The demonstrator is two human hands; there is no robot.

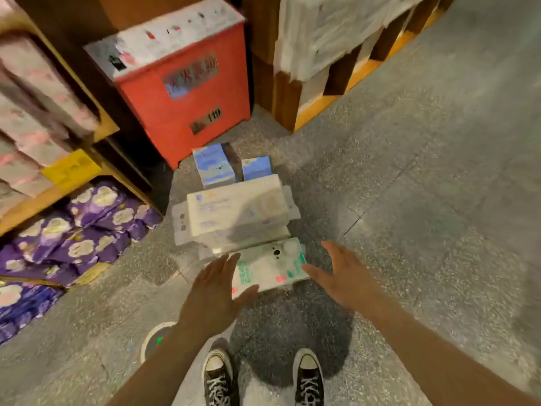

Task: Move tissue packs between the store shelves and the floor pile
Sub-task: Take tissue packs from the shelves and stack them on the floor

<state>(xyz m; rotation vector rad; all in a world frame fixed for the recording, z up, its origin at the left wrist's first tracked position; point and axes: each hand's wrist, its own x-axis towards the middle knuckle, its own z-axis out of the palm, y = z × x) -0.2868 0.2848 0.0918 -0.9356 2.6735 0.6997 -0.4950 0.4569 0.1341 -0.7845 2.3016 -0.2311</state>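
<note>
where the grey speckled floor [424, 200] fills most of the view, wooden shelves [108, 127] stand at the left edge and a wooden rack [322, 106] at upper right, its load wrapped in white plastic. red box [187, 112] on the floor between them, white top, "119" on its front.

left shelves: pink packs [35, 112] on the upper levels, blurred. purple packs [73, 230] with pale flower print on the lowest level, reaching out to the shelf's front edge. yellow tag [71, 168] on the shelf edge between the two.

pile [251, 235] sits on the floor just in front of the red box, mid-view. white pack [237, 209], the biggest, lies flat on top of another pale pack. two blue packs [213, 165] stand side by side behind it, near the box. green pack [272, 265] lies flat at the near end of the pile, touching the white stack.

left hand [213, 288] and right hand [342, 276]: both spread wide, fingers straight, holding nothing. they flank the green pack, left hand overlapping its near-left corner, right fingertips just beside its right end. contact on either side cannot be told.

black-and-white shoes [218, 376] below, toes toward the pile. small round disc [156, 338] with a green light on the floor left of them.
</note>
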